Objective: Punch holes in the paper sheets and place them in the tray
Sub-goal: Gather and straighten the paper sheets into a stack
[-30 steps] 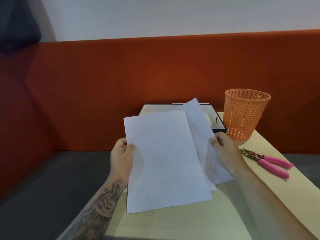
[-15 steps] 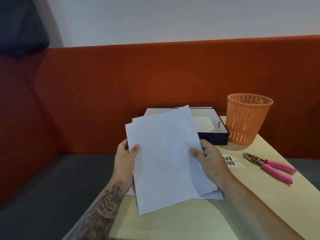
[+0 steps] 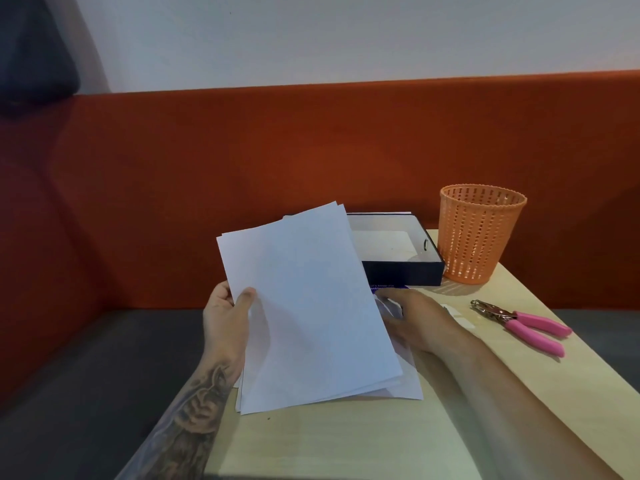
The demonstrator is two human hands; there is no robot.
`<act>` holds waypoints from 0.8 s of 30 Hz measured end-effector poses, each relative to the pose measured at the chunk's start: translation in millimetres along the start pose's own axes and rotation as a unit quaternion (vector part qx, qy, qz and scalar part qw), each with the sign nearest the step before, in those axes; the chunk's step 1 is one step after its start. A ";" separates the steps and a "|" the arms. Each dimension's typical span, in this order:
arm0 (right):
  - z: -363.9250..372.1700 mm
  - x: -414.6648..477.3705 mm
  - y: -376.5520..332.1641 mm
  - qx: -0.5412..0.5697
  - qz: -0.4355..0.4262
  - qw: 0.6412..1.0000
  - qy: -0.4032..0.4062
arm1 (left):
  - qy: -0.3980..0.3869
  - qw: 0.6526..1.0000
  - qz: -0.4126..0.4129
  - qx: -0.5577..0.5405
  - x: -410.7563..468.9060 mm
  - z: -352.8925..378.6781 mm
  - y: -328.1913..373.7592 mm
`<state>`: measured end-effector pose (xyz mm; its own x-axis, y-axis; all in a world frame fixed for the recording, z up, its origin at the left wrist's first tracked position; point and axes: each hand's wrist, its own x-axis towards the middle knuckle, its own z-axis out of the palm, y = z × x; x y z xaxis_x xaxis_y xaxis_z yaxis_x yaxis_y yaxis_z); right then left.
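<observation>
Since the paper sheets (image 3: 304,306) are light and floppy, left hand (image 3: 225,317) pinches their left edge; right hand (image 3: 419,320) lies open beside them, holding nothing visible. Best gripped near an edge.

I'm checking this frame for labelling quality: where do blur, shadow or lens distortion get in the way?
Head view: the right hand is slightly blurred; the left hand casts a soft shadow through the paper sheets; the orange basket shadows the table; wide-angle distortion bows the sofa back.
</observation>
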<state>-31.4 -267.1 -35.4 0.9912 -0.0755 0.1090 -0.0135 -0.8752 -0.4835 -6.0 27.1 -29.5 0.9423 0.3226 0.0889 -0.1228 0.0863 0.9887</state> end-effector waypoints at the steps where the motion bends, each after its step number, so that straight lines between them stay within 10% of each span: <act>1: 0.1 1.5 5.1 -0.002 0.003 1.000 0.004 | 0.000 1.000 0.004 0.007 0.3 0.2 -0.2; 12: 6.7 -0.1 -7.1 -0.063 -0.026 0.998 0.005 | 0.005 1.000 0.015 0.016 0.1 0.6 -1.5; 24: -9.9 -2.0 16.5 0.256 0.063 0.955 0.134 | 0.004 0.999 0.031 0.042 0.5 -0.4 -1.0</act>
<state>-34.9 -286.1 -35.0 0.9155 -0.3453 0.2067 0.0029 -0.5078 -0.8614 -5.5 27.6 -30.5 0.9316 0.3316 0.1487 -0.1533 -0.0124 0.9881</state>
